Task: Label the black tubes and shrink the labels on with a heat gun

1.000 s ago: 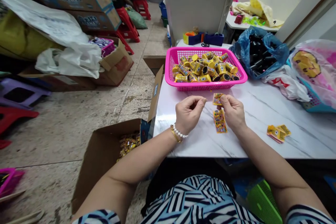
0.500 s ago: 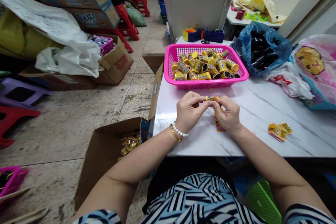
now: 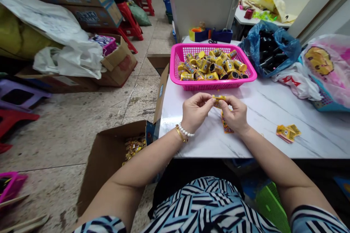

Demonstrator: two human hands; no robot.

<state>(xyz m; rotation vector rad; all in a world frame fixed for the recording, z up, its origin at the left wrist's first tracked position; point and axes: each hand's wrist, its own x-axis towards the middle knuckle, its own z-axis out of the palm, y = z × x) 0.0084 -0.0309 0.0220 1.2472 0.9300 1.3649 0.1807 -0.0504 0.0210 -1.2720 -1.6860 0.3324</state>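
Observation:
Between both hands, just in front of the basket, is a small yellow printed cylinder point(image 3: 218, 97), partly covered by fingers. My left hand point(image 3: 194, 111), with a pearl bracelet and a gold bangle at the wrist, pinches its left end. My right hand point(image 3: 234, 114) grips the right end, thumb against the near side. Under the right hand a printed yellow-and-red label sheet point(image 3: 226, 125) lies on the table, partly hidden. Beyond the hands stands a pink plastic basket point(image 3: 213, 86) holding many similar yellow cylinders point(image 3: 203, 66), some showing dark open ends.
More yellow labels point(image 3: 288, 133) lie on the white marbled table point(image 3: 262, 116) at right. A blue bag of black items point(image 3: 269, 52) and a blue basket point(image 3: 332, 98) stand back right. Tape dispensers point(image 3: 210, 35) are behind the pink basket. An open carton point(image 3: 106, 156) sits on the floor at left.
The yellow cylinder has been turned in the fingers and shows a different part of its print. Both hands still hold it. The whole view has shifted slightly.

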